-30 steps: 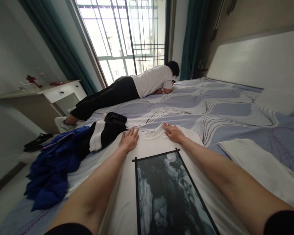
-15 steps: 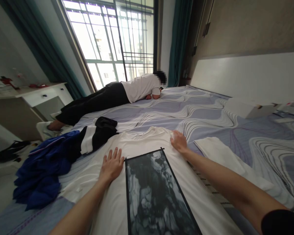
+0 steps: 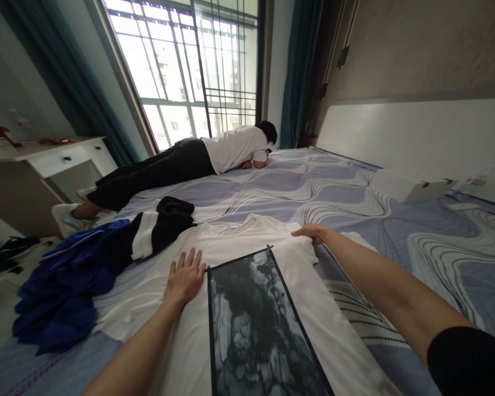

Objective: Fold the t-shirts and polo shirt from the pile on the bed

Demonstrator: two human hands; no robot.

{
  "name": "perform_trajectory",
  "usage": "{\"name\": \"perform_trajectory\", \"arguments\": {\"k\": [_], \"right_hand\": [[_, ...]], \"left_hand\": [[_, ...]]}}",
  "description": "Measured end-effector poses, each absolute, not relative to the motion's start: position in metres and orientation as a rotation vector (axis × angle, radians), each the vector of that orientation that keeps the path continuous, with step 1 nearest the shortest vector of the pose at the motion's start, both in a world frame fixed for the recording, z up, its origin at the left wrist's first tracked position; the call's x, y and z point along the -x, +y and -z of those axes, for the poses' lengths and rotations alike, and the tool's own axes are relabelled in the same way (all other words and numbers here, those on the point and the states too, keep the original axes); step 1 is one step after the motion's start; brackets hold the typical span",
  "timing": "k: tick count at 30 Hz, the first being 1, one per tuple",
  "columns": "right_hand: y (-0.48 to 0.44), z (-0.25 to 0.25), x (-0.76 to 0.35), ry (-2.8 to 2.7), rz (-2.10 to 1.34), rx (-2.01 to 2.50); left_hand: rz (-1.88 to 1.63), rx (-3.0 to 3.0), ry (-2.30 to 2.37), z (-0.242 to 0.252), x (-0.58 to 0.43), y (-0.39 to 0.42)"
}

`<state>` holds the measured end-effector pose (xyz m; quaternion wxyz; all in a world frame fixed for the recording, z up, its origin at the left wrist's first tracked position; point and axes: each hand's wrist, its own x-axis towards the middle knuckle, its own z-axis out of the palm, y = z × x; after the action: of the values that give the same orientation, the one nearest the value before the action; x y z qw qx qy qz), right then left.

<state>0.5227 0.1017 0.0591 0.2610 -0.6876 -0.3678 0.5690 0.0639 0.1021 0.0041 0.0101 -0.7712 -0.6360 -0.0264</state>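
A white T-shirt (image 3: pixel 226 242) lies spread on the bed, its neckline on the far side. A dark grey marbled print (image 3: pixel 247 324) with a black border covers its front. My left hand (image 3: pixel 185 278) rests flat on the shirt beside the print's upper left corner, fingers stretched out. At the right shoulder, my right hand (image 3: pixel 311 233) pinches the shirt fabric between thumb and fingers. Just below that hand the short sleeve edge hangs over the shirt's right side. More white cloth (image 3: pixel 359 240) shows behind my right forearm, partly hidden by it.
Blue and black clothing (image 3: pixel 66 286) lies bunched on the left. Across the far side of the patterned bed (image 3: pixel 280 190) a person (image 3: pixel 231 148) lies face down. A white box (image 3: pixel 410 186) stands near the headboard (image 3: pixel 400 129); a drawer cabinet (image 3: pixel 66 162) stands at left.
My right hand has turned and shifted slightly right, gripping the shirt's shoulder. White cloth that lay spread on the right is drawn in, and the sleeve edge now shows. My left hand stays flat.
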Motion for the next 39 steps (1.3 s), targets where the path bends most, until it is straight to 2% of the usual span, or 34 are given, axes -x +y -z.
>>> {"name": "perform_trajectory", "arguments": {"k": [4, 9, 15, 17, 21, 25, 31, 39], "right_hand": [[0.088, -0.062, -0.528, -0.944, -1.79, 1.773], [0.084, -0.063, -0.509, -0.822, -1.783, 1.415], [0.082, -0.067, -0.496, -0.868, -1.853, 1.512], [0.083, -0.065, -0.502, -1.015, -1.708, 1.728], [0.092, -0.063, -0.526, -1.16, -1.119, 2.258], [0.101, -0.066, -0.547, -1.16, -0.765, 2.473], [0.106, -0.069, -0.554, -1.267, -0.681, 2.573], [0.137, -0.05, -0.502, -1.518, -0.499, 2.345]], "left_hand": [[0.066, 2.398, -1.98, -0.006, -0.065, 0.101], [0.06, 2.392, -1.964, -0.007, -0.065, 0.1], [0.081, 2.389, -1.969, -0.005, -0.064, 0.102], [0.085, 2.39, -1.967, -0.004, -0.064, 0.102], [0.079, 2.387, -1.981, -0.007, -0.065, 0.1], [0.078, 2.394, -1.991, -0.011, -0.067, 0.098], [0.095, 2.394, -1.997, -0.009, -0.066, 0.099], [0.091, 2.376, -1.963, -0.008, -0.065, 0.098]]}}
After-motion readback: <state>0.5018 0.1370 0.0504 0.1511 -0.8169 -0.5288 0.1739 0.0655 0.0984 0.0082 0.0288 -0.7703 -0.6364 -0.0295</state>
